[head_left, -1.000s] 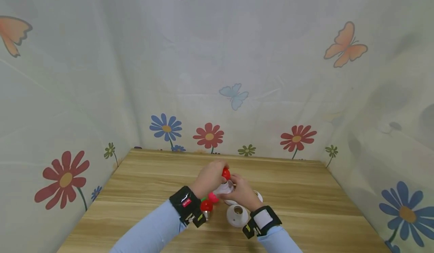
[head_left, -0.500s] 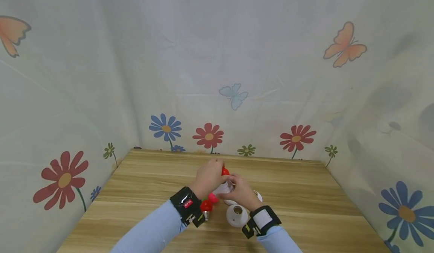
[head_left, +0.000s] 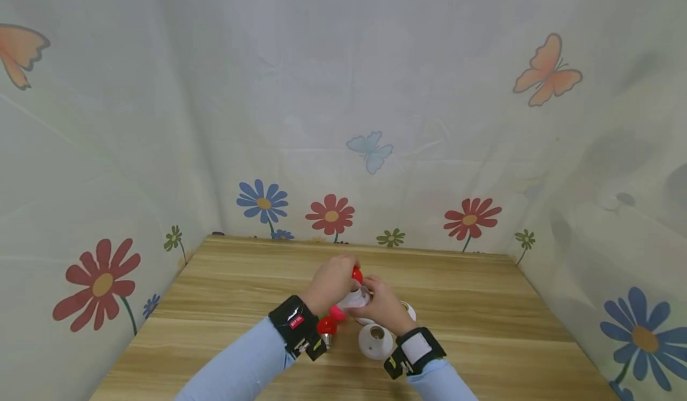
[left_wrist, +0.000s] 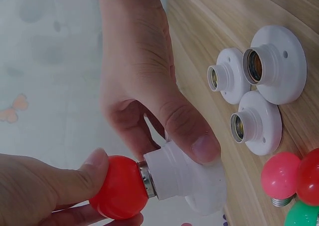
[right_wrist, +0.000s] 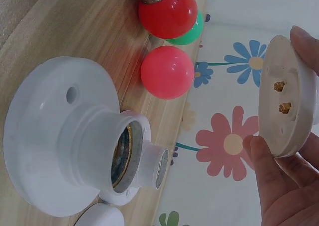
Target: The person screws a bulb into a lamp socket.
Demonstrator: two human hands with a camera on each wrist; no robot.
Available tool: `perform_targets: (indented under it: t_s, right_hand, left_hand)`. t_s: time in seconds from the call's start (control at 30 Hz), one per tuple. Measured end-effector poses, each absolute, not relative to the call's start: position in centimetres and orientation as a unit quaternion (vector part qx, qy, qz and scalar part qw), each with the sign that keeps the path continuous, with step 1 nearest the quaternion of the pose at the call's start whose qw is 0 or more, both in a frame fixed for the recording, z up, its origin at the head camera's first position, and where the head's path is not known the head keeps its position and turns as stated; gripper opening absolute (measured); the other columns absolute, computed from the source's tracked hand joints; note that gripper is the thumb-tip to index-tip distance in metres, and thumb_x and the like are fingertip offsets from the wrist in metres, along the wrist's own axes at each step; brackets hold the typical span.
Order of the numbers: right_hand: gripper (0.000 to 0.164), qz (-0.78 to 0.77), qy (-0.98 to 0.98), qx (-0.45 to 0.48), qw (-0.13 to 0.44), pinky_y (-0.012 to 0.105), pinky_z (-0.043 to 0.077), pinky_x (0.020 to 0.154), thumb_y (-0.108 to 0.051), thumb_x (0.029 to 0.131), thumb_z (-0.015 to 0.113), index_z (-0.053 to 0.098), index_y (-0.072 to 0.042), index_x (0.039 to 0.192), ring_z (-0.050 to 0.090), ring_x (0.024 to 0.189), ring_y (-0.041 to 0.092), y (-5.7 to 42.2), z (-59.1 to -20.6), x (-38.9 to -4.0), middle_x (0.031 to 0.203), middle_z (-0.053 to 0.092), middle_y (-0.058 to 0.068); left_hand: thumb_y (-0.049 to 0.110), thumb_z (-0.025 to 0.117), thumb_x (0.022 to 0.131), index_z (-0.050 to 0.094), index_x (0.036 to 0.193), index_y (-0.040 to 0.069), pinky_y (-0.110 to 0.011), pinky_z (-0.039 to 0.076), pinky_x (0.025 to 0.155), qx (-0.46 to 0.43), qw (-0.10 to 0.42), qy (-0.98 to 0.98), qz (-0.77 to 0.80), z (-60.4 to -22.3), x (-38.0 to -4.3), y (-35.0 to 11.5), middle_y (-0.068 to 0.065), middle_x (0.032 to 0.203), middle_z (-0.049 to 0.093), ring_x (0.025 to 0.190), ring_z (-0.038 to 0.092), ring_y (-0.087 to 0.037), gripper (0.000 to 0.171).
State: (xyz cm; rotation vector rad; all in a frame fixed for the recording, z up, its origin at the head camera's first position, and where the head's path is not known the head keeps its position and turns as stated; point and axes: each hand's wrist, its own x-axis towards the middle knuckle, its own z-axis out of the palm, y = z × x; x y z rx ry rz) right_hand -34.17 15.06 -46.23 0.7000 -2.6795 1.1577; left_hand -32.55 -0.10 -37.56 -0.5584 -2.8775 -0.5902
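My left hand (head_left: 330,284) grips a round red light bulb (left_wrist: 119,188), its thumb and fingers spread around the glass. The bulb's silver screw base sits at the mouth of a white lamp holder (left_wrist: 167,172), part of the metal still showing. That holder is in my right hand (head_left: 387,307), with the thumb over its round base and fingers around the other side. Seen in the right wrist view, the underside of the held base (right_wrist: 281,99) faces the camera and shows two brass screws. Both hands are raised above the wooden table (head_left: 257,275).
Three more white lamp holders stand on the table, one large (left_wrist: 281,64) and others (left_wrist: 234,76) beside it. A pink bulb (left_wrist: 280,175), a second red bulb (head_left: 327,326) and a green bulb (left_wrist: 301,215) lie close together. A flower-printed curtain (head_left: 343,91) surrounds the table.
My left thumb and fingers have shifted around the red bulb, covering more of it half a second ago than now. The right hand keeps the lamp holder in nearly the same place.
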Motion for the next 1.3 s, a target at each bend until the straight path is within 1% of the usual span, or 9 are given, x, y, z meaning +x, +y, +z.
perform_targets:
  t_s: [0.47,0.6,0.67,0.73,0.8,0.87,1.0,1.1,1.3]
  right_hand:
    - [0.059,0.375,-0.892,0.236,0.086,0.029,0.053,0.079,-0.044,0.069,0.085,0.067,-0.011,0.113,0.058,0.092,0.013,15.2,-46.6,-34.2,0.107,0.064,0.000]
    - [0.058,0.372,-0.893,0.236,0.089,0.027,0.053,0.079,-0.045,0.068,0.085,0.067,-0.012,0.112,0.058,0.091,0.012,15.3,-46.6,-34.2,0.106,0.063,-0.001]
    - [0.057,0.377,-0.891,0.237,0.085,0.027,0.053,0.078,-0.043,0.069,0.086,0.067,-0.011,0.112,0.058,0.091,0.013,15.3,-46.5,-34.2,0.106,0.063,0.000]
    - [0.057,0.384,-0.890,0.234,0.077,0.028,0.054,0.079,-0.042,0.069,0.086,0.066,-0.010,0.113,0.058,0.092,0.013,15.4,-46.4,-34.1,0.108,0.063,0.001]
    - [0.059,0.390,-0.889,0.230,0.069,0.030,0.054,0.080,-0.041,0.070,0.085,0.065,-0.010,0.116,0.059,0.094,0.014,15.4,-46.3,-34.1,0.110,0.062,0.002]
    - [0.061,0.394,-0.888,0.229,0.065,0.033,0.055,0.083,-0.041,0.071,0.084,0.064,-0.009,0.119,0.060,0.097,0.016,15.5,-46.3,-34.0,0.115,0.061,0.004]
    - [0.065,0.402,-0.885,0.230,0.056,0.036,0.055,0.087,-0.043,0.072,0.083,0.062,-0.008,0.122,0.061,0.100,0.018,15.4,-46.2,-34.1,0.120,0.059,0.006]
    - [0.064,0.401,-0.883,0.238,0.056,0.035,0.056,0.086,-0.041,0.072,0.084,0.062,-0.007,0.122,0.061,0.100,0.019,15.4,-46.2,-34.1,0.120,0.059,0.006]
    - [0.061,0.397,-0.882,0.248,0.061,0.033,0.056,0.083,-0.041,0.072,0.084,0.064,-0.009,0.119,0.060,0.096,0.016,15.4,-46.2,-34.2,0.114,0.061,0.003]
  left_hand:
    - [0.014,0.079,0.081,0.064,0.111,0.007,-0.027,0.053,0.074,-0.196,0.060,-0.956,-0.210,-37.5,-32.3,0.0,-0.006,0.096,0.066,0.080,0.057,-0.017,0.034]
    - [0.014,0.078,0.081,0.065,0.112,0.007,-0.027,0.053,0.074,-0.199,0.054,-0.955,-0.215,-37.6,-32.4,0.0,-0.006,0.097,0.066,0.081,0.057,-0.018,0.035]
    - [0.014,0.079,0.081,0.065,0.115,0.007,-0.028,0.054,0.077,-0.207,0.051,-0.952,-0.221,-37.7,-32.6,-0.1,-0.007,0.102,0.067,0.085,0.059,-0.019,0.038]
    - [0.014,0.079,0.080,0.064,0.120,0.009,-0.030,0.055,0.082,-0.224,0.045,-0.947,-0.224,-37.7,-33.0,-0.3,-0.007,0.111,0.067,0.094,0.061,-0.021,0.043]
    - [0.010,0.078,0.081,0.064,0.125,0.012,-0.030,0.055,0.085,-0.245,0.034,-0.941,-0.232,-37.7,-33.4,-0.6,-0.007,0.119,0.066,0.103,0.061,-0.022,0.046]
    - [0.006,0.076,0.082,0.064,0.125,0.015,-0.030,0.054,0.087,-0.263,0.018,-0.934,-0.241,-37.6,-33.7,-0.9,-0.005,0.122,0.065,0.107,0.060,-0.022,0.046]
    - [0.002,0.073,0.083,0.070,0.115,0.016,-0.027,0.054,0.085,-0.276,-0.009,-0.925,-0.260,-37.3,-33.9,-1.3,-0.002,0.111,0.068,0.099,0.060,-0.019,0.034]
    - [0.005,0.074,0.083,0.071,0.110,0.015,-0.025,0.053,0.082,-0.279,-0.005,-0.927,-0.252,-37.3,-33.8,-1.2,-0.001,0.104,0.068,0.094,0.060,-0.017,0.029]
    - [0.013,0.074,0.085,0.067,0.114,0.011,-0.026,0.054,0.080,-0.249,0.019,-0.938,-0.239,-37.6,-33.4,-0.8,-0.005,0.107,0.064,0.092,0.058,-0.018,0.029]
